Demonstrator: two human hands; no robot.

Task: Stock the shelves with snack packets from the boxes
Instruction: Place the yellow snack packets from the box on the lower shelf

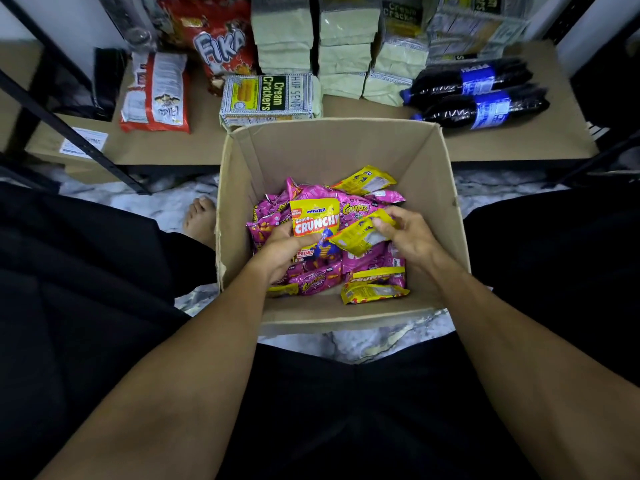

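A person seated over an open brown cardboard box (332, 147) gathers small snack packets from it with both hands.

The left hand (284, 249) grips an upright yellow "Crunchy" snack packet (315, 220), thumb on its lower front, seemingly stacking a bunch to carry. The right hand (407, 235) pinches a second yellow foil packet (360, 233) between thumb and fingertips, tilted just beside the first. Pink foil packets (318, 280) lie underneath. The low brown shelf (519, 143) beyond holds cream cracker packs (270, 97).
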